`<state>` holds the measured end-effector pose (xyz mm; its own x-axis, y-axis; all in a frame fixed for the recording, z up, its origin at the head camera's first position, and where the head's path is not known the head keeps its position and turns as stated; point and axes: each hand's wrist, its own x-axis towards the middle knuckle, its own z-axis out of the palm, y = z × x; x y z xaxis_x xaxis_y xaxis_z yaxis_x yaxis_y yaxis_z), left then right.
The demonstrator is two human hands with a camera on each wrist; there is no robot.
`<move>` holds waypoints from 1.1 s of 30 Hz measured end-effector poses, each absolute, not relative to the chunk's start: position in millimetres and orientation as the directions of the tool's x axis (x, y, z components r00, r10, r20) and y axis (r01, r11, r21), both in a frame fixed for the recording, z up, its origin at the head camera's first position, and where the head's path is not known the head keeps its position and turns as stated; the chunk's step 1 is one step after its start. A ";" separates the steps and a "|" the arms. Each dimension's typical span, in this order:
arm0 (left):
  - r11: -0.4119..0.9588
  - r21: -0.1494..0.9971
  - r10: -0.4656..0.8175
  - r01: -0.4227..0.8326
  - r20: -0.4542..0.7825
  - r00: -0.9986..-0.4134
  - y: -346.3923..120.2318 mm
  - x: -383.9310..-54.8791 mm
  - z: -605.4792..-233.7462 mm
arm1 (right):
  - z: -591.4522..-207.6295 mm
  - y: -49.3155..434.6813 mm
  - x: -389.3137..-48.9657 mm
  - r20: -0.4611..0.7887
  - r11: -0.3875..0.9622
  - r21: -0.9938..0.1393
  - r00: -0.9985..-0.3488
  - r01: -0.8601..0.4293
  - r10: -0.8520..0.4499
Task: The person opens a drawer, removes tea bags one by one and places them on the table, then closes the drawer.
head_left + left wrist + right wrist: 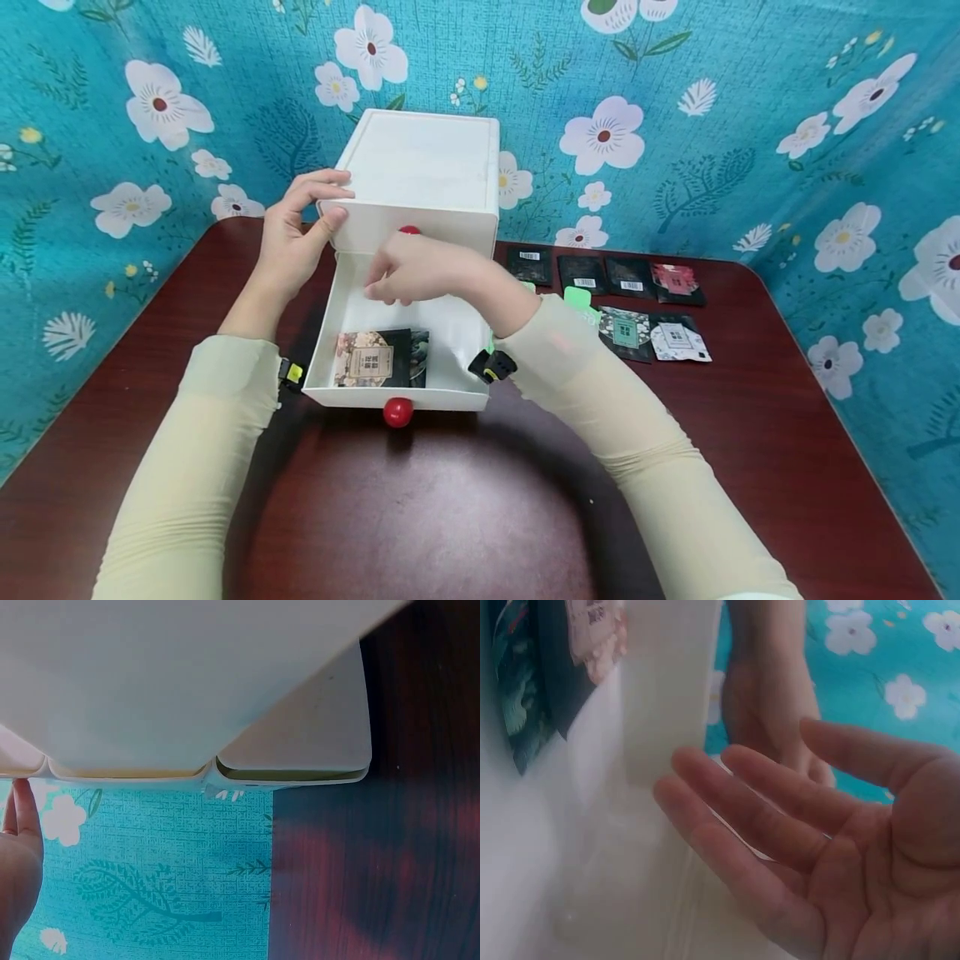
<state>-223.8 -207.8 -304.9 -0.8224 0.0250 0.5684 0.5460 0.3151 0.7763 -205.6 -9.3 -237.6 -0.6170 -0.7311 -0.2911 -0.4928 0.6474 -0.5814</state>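
- White drawer box (420, 167) at surface's far edge; bottom drawer (450, 333) pulled out, red knob (397, 412), two dark packets (378, 358) inside.
- Left hand (296, 237) grips box's left corner.
- Right hand (420, 267) hovers over drawer, fingers relaxed, empty.

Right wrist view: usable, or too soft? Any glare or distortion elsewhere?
Right wrist: right hand fairly sharp, drawer washed out, packets blurred. Left wrist: cabinet fills the frame, soft and featureless. Head: sharp, wide-angle bowing at edges, soft sheen on the table.
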 end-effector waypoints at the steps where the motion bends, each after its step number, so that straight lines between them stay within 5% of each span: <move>1: 0.312 0.776 0.026 0.549 0.570 -0.821 -207.7 -223.8 -304.9 | -239.1 -13.5 -206.5 -0.318 0.654 -0.576 -0.603 -0.490 -0.731; 10: 0.297 0.772 0.027 0.561 0.581 -0.814 -208.6 -223.5 -306.0 | -253.7 -41.3 -216.1 -0.471 0.724 -0.525 -0.556 -0.447 -0.685; 33: 0.288 0.774 0.005 0.563 0.587 -0.810 -208.9 -223.3 -306.2 | -270.3 -56.5 -213.1 -0.558 0.766 -0.440 -0.526 -0.468 -0.642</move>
